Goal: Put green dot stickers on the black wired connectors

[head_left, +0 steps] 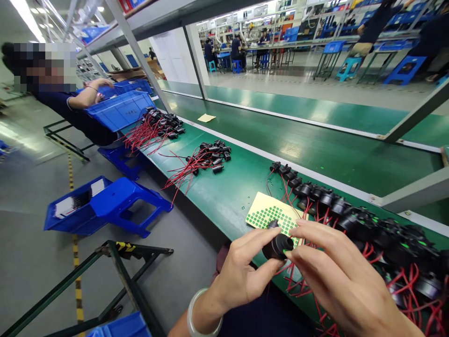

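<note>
My left hand (242,269) grips a black cylindrical component (275,247) with a stepped round end, between thumb and fingers. At that end, the fingertips of my right hand (336,269) hold a small green dot sticker (285,252) against or very close to the component; exact contact is hard to make out. Just beyond both hands lies a pale yellow sheet (258,202) with rows of green round stickers, partly covered by my fingers. To the right, many similar black components (326,199) with red wires stand in rows, several bearing a green dot.
Two loose heaps of wired components, a nearer heap (213,157) and a farther heap (161,124), lie along the green bench (199,187). A co-worker (84,107) sits at the left beside a blue crate (122,110). Metal posts and a shelf frame the bench. A blue stool (129,201) stands below.
</note>
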